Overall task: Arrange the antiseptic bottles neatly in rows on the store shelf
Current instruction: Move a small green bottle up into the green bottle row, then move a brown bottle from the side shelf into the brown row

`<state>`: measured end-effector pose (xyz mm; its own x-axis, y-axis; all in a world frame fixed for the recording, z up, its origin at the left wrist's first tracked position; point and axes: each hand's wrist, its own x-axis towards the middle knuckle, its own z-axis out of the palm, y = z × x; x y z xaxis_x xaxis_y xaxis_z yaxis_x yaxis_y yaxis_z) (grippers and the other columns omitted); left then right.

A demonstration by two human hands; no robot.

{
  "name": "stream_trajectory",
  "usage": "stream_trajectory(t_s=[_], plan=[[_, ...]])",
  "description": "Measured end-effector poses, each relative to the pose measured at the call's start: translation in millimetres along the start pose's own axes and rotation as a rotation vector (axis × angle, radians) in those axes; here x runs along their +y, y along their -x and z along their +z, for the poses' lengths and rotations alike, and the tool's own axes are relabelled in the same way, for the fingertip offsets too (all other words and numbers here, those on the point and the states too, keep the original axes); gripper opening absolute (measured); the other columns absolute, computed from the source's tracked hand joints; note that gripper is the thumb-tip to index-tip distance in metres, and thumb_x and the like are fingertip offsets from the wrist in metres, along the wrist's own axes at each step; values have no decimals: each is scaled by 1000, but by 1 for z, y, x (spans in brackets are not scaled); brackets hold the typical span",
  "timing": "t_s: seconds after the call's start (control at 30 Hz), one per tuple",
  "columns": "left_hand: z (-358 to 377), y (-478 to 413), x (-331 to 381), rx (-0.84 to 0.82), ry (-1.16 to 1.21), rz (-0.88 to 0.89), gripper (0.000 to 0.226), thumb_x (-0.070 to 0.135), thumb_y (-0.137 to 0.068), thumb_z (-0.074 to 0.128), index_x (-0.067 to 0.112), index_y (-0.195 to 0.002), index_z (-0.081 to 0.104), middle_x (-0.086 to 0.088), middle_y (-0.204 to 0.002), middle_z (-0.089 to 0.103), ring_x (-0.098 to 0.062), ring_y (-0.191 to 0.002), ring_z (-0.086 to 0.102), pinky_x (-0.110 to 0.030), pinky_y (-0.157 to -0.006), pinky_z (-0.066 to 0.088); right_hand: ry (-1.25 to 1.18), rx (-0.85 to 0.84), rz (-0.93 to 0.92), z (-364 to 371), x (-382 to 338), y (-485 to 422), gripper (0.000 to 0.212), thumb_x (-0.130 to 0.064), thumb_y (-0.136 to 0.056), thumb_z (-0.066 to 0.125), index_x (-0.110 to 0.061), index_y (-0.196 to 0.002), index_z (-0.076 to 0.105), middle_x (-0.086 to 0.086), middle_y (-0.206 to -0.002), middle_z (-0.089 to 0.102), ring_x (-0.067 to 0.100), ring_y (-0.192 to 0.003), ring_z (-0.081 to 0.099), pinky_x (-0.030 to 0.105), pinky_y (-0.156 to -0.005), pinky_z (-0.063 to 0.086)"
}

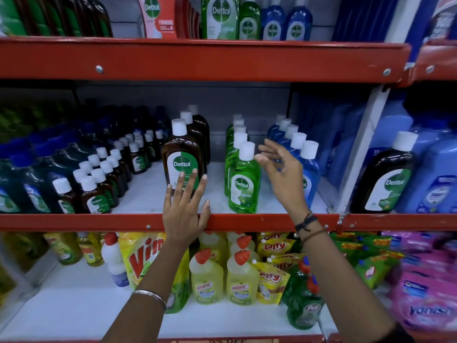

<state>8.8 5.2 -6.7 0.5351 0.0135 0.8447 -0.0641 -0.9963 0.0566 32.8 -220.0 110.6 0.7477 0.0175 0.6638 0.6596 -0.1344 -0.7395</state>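
On the middle shelf stand rows of antiseptic bottles with white caps. A row of brown bottles runs front to back at the centre. To its right comes a row of green bottles, then a row of blue bottles. My left hand is flat and spread, fingertips against the label of the front brown bottle, holding nothing. Fingers apart, my right hand hovers between the green and blue rows, beside the front green bottle's cap.
Small brown bottles and dark green bottles fill the shelf's left part. A big brown bottle stands in the bay to the right. Yellow cleaner bottles and pouches crowd the shelf below. More bottles line the top shelf.
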Motion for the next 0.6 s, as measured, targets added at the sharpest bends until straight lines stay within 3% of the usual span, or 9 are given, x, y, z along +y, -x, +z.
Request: stream_trajectory(t_s=[0.13,0.23,0.37,0.47,0.53,0.6], plan=[[0,1,1,-3,1,1,56,44,-98,31,28,-152,29,-1,-157,34,-21,-149,23,-48,-115,27,16,190,-158,-55,-7,10,33,-24,-90,62,-17,-122,58,-6,-109,67,3,-98,64,22,-86,52],[-1,1,1,-11,7,-4,57,43,-96,35,26,-151,31,-2,-157,34,-23,-148,24,-50,-114,29,87,402,-264,-102,-6,6,29,-25,-93,58,-11,-119,59,2,-107,67,8,-98,64,25,-86,52],[-5,0,3,-40,9,-21,57,41,-95,36,21,-148,39,-4,-156,36,-26,-146,28,-51,-112,30,293,671,-295,-163,11,-12,29,-24,-92,58,-3,-113,60,14,-112,64,29,-105,59,44,-90,50],[-9,0,6,-71,19,-36,59,42,-94,36,19,-148,39,-5,-156,36,-28,-146,29,-53,-113,30,415,586,-143,-196,28,-28,38,-23,-90,61,-1,-121,54,22,-121,57,33,-114,53,48,-97,44],[-12,0,7,-87,22,-46,59,42,-93,36,18,-147,41,-6,-155,37,-28,-146,30,-54,-112,30,411,438,-5,-211,35,-34,41,-21,-88,63,-3,-124,53,21,-121,60,32,-111,57,36,-96,45],[-14,0,8,-105,24,-53,60,42,-92,36,18,-147,41,-6,-155,37,-28,-145,30,-55,-112,30,397,330,72,-223,38,-39,38,-15,-87,63,-6,-123,55,20,-116,65,27,-103,62,25,-86,45]])
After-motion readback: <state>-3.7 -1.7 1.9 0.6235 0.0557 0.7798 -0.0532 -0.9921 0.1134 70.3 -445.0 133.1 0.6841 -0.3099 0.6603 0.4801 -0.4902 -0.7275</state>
